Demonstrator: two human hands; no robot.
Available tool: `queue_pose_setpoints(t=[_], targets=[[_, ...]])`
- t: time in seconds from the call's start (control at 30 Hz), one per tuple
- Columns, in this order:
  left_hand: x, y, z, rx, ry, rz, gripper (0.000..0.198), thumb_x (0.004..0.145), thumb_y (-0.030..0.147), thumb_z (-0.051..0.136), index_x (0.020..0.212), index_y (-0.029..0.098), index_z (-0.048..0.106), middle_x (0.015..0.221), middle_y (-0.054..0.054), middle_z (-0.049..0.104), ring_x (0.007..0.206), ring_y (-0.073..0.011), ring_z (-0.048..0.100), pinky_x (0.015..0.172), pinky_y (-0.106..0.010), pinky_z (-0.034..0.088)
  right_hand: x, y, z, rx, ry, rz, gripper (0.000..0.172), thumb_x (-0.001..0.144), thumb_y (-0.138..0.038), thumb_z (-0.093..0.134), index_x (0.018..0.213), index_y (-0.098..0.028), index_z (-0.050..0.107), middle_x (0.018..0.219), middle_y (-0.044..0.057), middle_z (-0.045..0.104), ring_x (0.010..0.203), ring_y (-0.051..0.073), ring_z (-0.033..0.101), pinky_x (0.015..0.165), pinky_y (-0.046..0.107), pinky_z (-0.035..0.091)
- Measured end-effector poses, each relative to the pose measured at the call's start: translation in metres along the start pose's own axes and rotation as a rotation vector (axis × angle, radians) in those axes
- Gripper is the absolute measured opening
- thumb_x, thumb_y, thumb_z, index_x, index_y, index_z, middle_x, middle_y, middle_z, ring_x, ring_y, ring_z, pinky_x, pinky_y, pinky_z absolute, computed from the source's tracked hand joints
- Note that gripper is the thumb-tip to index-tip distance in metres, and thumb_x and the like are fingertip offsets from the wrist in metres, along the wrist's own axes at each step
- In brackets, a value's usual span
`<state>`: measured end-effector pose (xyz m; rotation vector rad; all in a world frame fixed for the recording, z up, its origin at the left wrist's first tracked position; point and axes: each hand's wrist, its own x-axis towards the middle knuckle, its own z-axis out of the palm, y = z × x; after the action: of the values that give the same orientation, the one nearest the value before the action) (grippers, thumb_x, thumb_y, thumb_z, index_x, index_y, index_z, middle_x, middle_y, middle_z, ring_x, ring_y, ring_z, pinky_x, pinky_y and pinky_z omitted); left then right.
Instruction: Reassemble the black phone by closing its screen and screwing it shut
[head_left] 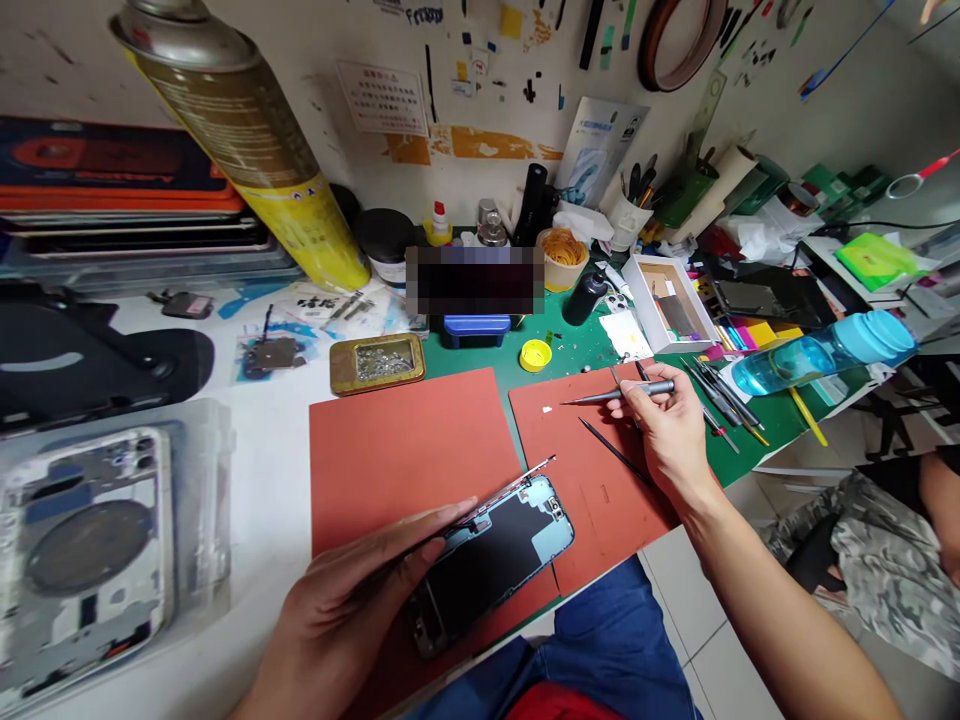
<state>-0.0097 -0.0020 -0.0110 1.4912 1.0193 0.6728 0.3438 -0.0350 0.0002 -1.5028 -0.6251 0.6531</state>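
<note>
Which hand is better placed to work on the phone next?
Probably the right hand: it holds a slim precision screwdriver by the handle, with the tip free. The left hand is occupied holding the smartphone, so it seems better suited to steadying.

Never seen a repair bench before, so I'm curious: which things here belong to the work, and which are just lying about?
In use: left hand, holding a smartphone; right hand, holding a precision screwdriver; the thin black tool on the red mat.
Lying about: aerosol can, blue water bottle, bagged phone housing.
</note>
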Motion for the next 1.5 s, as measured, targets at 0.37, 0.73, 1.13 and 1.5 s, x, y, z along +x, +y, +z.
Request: queue_pose_setpoints(t=[0.37, 0.73, 1.13, 1.5], targets=[[0.008, 0.008, 0.003, 0.051, -0.059, 0.024, 0.025, 0.104, 0.045, 0.073, 0.119, 0.038, 0.092, 0.121, 0.002, 0.089, 0.112, -0.0274, 0.088, 0.102, -0.033, 0.070, -0.034, -0.051, -0.001, 0.077, 0.069, -0.032, 0.062, 0.078, -0.043, 0.104, 0.120, -0.027, 0.062, 0.073, -0.006, 0.078, 0.059, 0.018, 0.079, 0.059, 0.027, 0.066], [0.007, 0.017, 0.010, -0.069, -0.145, 0.109, 0.033, 0.111, 0.032, 0.063, 0.135, 0.029, 0.085, 0.135, -0.001, 0.086, 0.125, -0.0246, 0.083, 0.114, -0.037, 0.064, -0.150, -0.059, 0.068, 0.081, -0.164, -0.072, 0.041, 0.093, -0.031, 0.095, 0.124, -0.028, 0.068, 0.092, 0.004, 0.088, 0.058, 0.022, 0.082, 0.054, 0.031, 0.071], [0.008, 0.008, 0.012, -0.163, -0.161, 0.213, 0.032, 0.111, 0.027, 0.065, 0.137, 0.027, 0.084, 0.139, -0.003, 0.084, 0.129, -0.0244, 0.082, 0.116, -0.038, 0.063, -0.152, -0.047, 0.079, 0.039, -0.178, 0.009, 0.047, 0.086, -0.029, 0.099, 0.120, -0.023, 0.068, 0.090, 0.004, 0.089, 0.057, 0.021, 0.083, 0.059, 0.029, 0.072], [0.009, 0.006, 0.014, -0.175, -0.159, 0.237, 0.033, 0.112, 0.023, 0.065, 0.139, 0.025, 0.083, 0.140, -0.005, 0.083, 0.130, -0.0238, 0.082, 0.115, -0.038, 0.063, -0.151, -0.044, 0.079, 0.019, -0.188, -0.025, 0.044, 0.086, -0.029, 0.098, 0.118, -0.024, 0.069, 0.089, 0.004, 0.089, 0.056, 0.021, 0.082, 0.056, 0.028, 0.072]])
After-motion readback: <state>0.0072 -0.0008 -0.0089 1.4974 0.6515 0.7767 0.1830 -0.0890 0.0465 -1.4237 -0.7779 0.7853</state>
